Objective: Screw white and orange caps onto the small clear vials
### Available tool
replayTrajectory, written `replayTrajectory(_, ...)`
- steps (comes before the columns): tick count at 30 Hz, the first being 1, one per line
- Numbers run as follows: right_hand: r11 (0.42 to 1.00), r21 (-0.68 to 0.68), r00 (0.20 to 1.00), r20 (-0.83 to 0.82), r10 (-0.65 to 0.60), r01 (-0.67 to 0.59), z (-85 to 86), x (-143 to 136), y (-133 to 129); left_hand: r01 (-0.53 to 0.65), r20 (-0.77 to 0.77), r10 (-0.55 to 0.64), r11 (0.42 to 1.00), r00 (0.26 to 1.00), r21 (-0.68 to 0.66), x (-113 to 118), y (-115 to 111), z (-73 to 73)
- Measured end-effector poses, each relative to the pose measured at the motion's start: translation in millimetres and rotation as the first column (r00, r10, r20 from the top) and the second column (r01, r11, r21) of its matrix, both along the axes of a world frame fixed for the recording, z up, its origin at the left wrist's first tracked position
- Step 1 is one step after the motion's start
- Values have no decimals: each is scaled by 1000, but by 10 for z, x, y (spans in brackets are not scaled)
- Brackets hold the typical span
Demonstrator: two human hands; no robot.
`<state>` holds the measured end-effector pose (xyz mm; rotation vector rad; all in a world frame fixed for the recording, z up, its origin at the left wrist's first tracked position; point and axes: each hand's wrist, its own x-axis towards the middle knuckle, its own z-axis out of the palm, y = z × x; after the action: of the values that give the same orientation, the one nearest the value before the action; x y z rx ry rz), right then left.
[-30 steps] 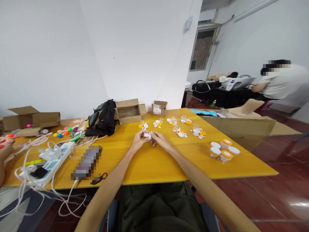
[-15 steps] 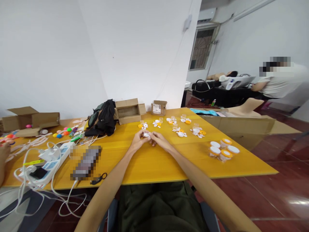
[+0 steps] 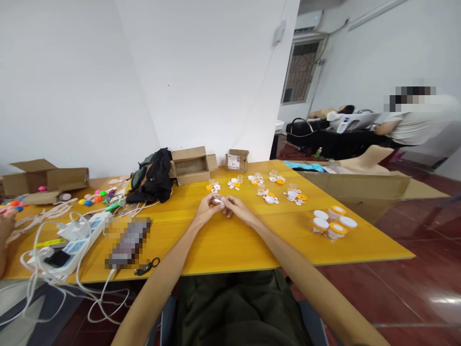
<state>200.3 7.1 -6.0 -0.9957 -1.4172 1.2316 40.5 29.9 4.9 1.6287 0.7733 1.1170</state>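
Above the middle of the yellow table (image 3: 230, 245), my left hand (image 3: 206, 209) and my right hand (image 3: 235, 208) meet with fingers closed around a small clear, shiny piece (image 3: 217, 201). Its exact shape is partly hidden by the fingers. Beyond my hands lie groups of white and orange rings and clear cups, one of them a group (image 3: 213, 186) just past my left hand. To the right are more groups, such as one (image 3: 268, 197) and another (image 3: 296, 195). Several lidded clear jars (image 3: 335, 223) stand together near the right edge.
A phone (image 3: 128, 242), a key ring (image 3: 147, 265) and a white power strip (image 3: 77, 245) with cables lie left. Behind are a black bag (image 3: 154, 178), an open carton (image 3: 190, 166) and a small box (image 3: 236, 161). Another person's hand (image 3: 5, 226) shows far left; a person sits far right.
The small clear piece has turned slightly between my fingers. Both my hands stay in nearly the same place.
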Motion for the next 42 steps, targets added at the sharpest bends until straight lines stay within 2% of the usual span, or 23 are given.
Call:
replayTrajectory(16,995,-93,999,37,-12,16,-12,-14,33,17,5,-17,1000,1000,-7,21,1,-33)
replayTrajectory(23,999,-32,1000,-15,2,-3,-48,17,19,-11,14,11,1000,1000,-11,2,15,-45)
replayTrajectory(29,999,-37,1000,-3,10,-10,-64,9,44,2,-2,-2,1000,1000,-14,-4,23,-52)
replayTrajectory(36,995,-100,1000,-17,-24,22,-19,-19,27,16,5,-16,1000,1000,-18,6,2,-24)
replayTrajectory(42,996,-80,997,-48,-53,49,30,-39,-4,6,8,-6,1000,1000,-20,1,2,-12)
